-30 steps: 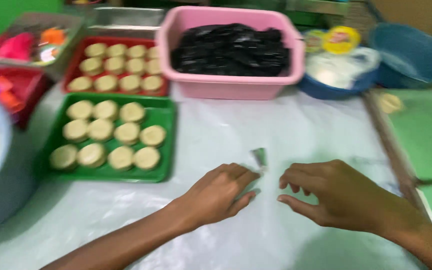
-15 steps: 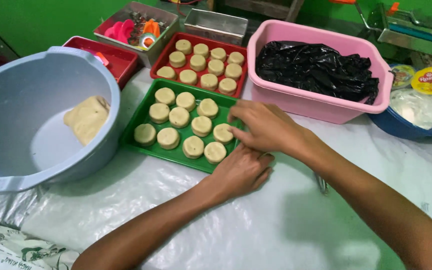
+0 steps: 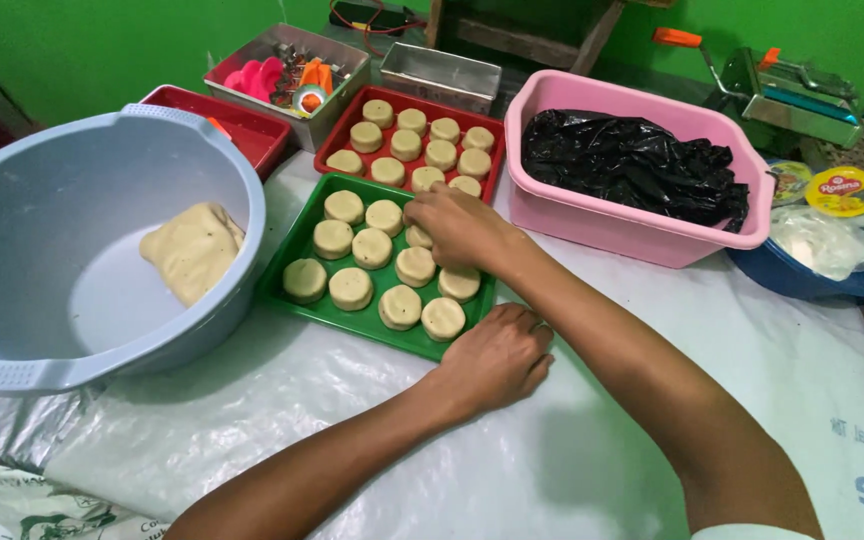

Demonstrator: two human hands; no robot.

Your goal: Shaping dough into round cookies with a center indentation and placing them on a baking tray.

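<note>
We note the right hand (image 3: pixel 457 228) over the green rectangular plastic tray (image 3: pixel 297 255), fingers pinching a round pale dough disc (image 3: pixel 418 236). The left hand (image 3: pixel 500 355) rests loosely curled, grasping nothing, on the plastic-covered tabletop (image 3: pixel 592 440) near the tray.

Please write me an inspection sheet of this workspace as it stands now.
Surface: table covered in clear plastic sheet.
Job's things: green tray of round dough pieces; red tray of the same behind it.
Clutter: grey basin with a dough lump; pink tub holding black plastic; metal tin of cutters; blue bowl.
Hands: right hand over the green tray, touching the dough pieces; left hand resting on the table at the tray's near edge.
Cables: dark cable at the back.
Surroundings: green wall; pasta roller.
</note>
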